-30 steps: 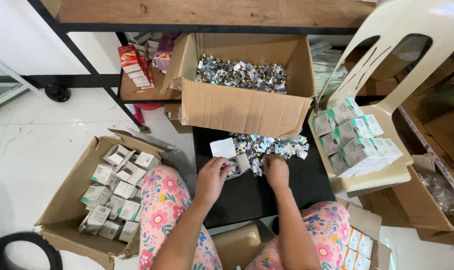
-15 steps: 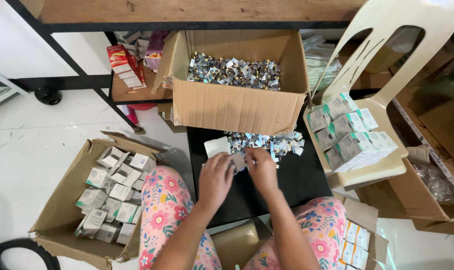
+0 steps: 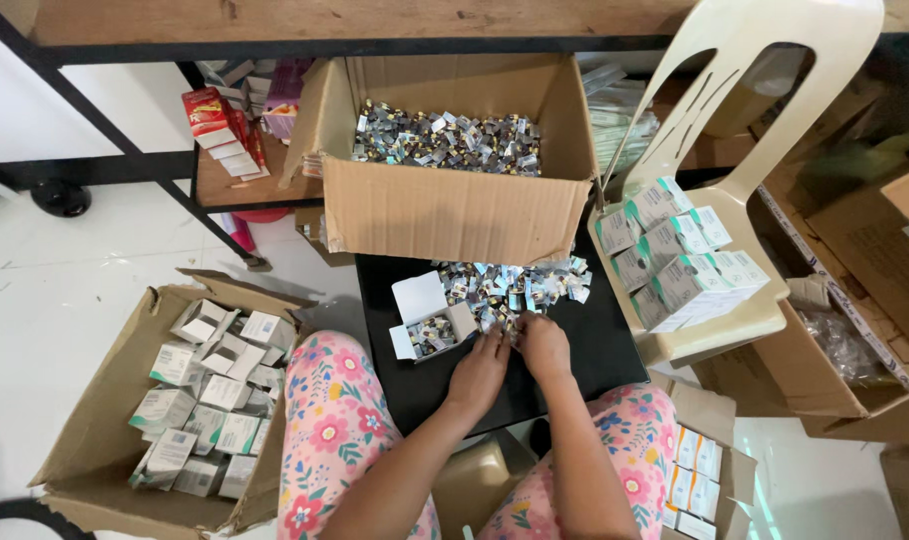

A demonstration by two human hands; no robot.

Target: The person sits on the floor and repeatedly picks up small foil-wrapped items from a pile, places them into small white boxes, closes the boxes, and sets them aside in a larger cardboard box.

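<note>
My left hand [image 3: 477, 372] lies flat on the black board [image 3: 594, 340], fingers spread and touching the near edge of a pile of small shiny packets [image 3: 514, 283]. Just beside it, my right hand [image 3: 544, 346] is curled over a few packets at the same edge. A small white carton [image 3: 429, 322] lies open to the left of my left hand, flap up, with shiny packets inside; neither hand touches it.
A large cardboard box [image 3: 444, 215] holding many shiny packets stands behind the pile. A cream plastic chair [image 3: 734, 320] on the right carries stacked white-and-green cartons [image 3: 674, 262]. A cardboard box [image 3: 104, 380] of open cartons sits on the floor at left. More boxes stand at right.
My left hand has let go of the small white carton, which now lies open on the board. Both hands moved to the near edge of the packet pile. The view shifted slightly.
</note>
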